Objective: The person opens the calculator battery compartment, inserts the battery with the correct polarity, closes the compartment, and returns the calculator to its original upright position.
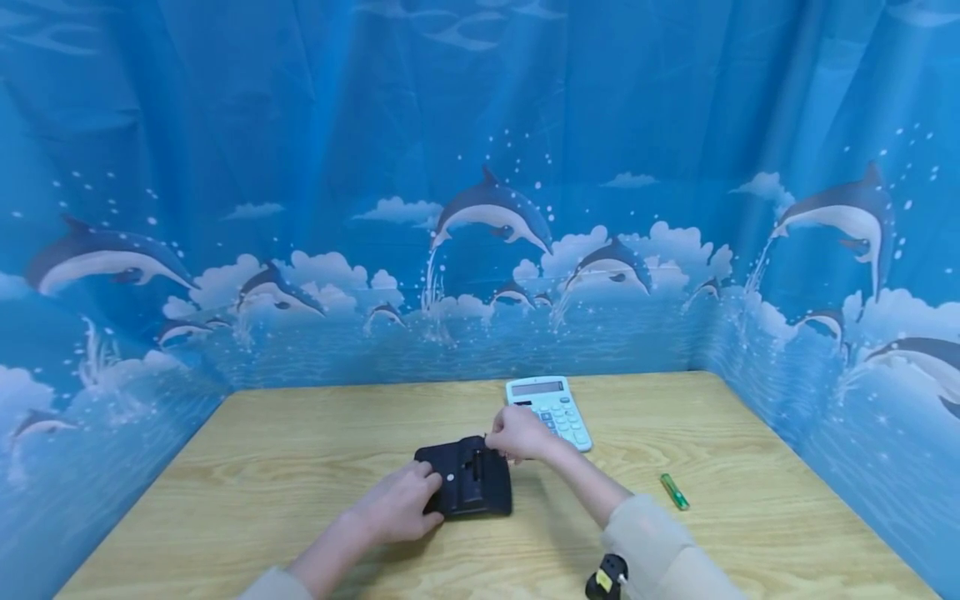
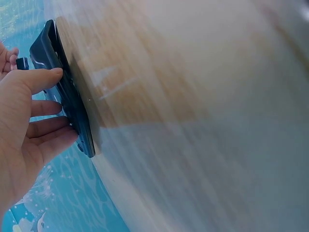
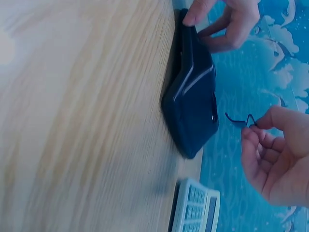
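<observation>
A black wedge-shaped plastic device [image 1: 491, 496] lies on the table with an open battery compartment [image 1: 474, 468] facing up. My left hand [image 1: 401, 500] grips its left edge, and the left wrist view shows the thumb and fingers spread along the device's [image 2: 72, 96] side. Over the far right corner, my right hand [image 1: 517, 432] pinches a small, thin black battery cover [image 3: 236, 121] between thumb and fingertips. The cover has a bent clip end and is held apart from the device [image 3: 193, 106] in the right wrist view.
A pale blue calculator [image 1: 551, 408] lies behind my right hand, partly covered by it. To the right is a green battery [image 1: 675, 492] on the wood-grain table [image 1: 300, 442]. A blue dolphin curtain [image 1: 375, 167] encloses the table's back and sides.
</observation>
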A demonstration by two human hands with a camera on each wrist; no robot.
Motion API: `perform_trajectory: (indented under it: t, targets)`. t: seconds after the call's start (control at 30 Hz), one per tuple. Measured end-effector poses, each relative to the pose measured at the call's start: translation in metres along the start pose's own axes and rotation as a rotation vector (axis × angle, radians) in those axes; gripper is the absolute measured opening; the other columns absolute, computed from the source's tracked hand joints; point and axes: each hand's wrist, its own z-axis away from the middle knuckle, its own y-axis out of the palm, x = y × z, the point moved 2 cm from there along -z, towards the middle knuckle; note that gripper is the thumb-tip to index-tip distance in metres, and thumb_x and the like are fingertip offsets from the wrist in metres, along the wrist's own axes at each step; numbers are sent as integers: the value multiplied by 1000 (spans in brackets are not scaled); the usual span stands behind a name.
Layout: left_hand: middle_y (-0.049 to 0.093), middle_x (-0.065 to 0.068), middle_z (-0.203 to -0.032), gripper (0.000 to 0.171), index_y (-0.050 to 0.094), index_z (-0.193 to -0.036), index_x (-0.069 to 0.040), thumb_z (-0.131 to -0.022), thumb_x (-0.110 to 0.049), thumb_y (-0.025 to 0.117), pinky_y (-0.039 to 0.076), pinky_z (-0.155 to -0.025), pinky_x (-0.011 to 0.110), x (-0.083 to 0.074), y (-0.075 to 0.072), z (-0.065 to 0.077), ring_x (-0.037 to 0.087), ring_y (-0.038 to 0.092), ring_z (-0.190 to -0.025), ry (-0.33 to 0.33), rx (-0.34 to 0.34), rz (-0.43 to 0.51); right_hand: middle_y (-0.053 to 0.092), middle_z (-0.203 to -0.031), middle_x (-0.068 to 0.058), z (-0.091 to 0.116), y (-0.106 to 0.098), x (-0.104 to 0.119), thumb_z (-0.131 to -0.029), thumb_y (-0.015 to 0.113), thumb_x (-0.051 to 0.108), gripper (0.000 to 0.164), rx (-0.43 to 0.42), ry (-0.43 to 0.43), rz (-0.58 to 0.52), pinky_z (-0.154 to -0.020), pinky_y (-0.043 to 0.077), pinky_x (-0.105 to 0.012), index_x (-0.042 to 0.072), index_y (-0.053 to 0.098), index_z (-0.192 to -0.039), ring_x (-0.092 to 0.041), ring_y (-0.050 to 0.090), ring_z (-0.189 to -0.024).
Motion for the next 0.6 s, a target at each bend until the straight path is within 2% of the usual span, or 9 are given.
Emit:
perform_trajectory:
  t: [0.1,0.2,0.33,0.43,0.6]
  targets:
    - [50,2,-82,32,60,-93,-6,-79,-32,70,47,-66,31,0,1,0,14,48,-74,3,-2,5,58,-55,-2,4,-5,-7,-78,59,7,16,-4,-23,25,-44,47,-25,6,61,-62,-11,53,-45]
    - [50,2,-82,32,60,-92,-5,-78,-32,71,47,-66,31,0,1,0,14,48,-74,4,-7,5,54,-52,3,8,-10,-13,-77,59,7,18,-22,-60,112,-44,40,-23,11,59,-60,-9,48,-44]
    - [50,2,-83,33,61,-93,-5,-78,-33,71,47,-67,31,0,1,0,14,49,-75,2,-4,1,33,-43,10,14,-15,-16,-75,57,6,30,-58,-169,268,-44,25,-21,17,44,-50,-6,28,-42]
    - [50,2,-82,33,61,-94,-5,-79,-33,70,47,-67,31,0,1,0,13,48,-75,1,8,4,20,-45,12,18,-17,-18,-73,54,4,36,-76,-264,362,-45,19,-21,19,32,-49,-6,17,-45]
    - [50,1,-81,32,61,-92,-5,-78,-33,71,47,-66,30,0,0,0,13,48,-73,8,1,-5,26,-49,11,25,-21,-24,-75,57,5,30,-67,-352,446,-46,21,-20,18,41,-53,-5,22,-47]
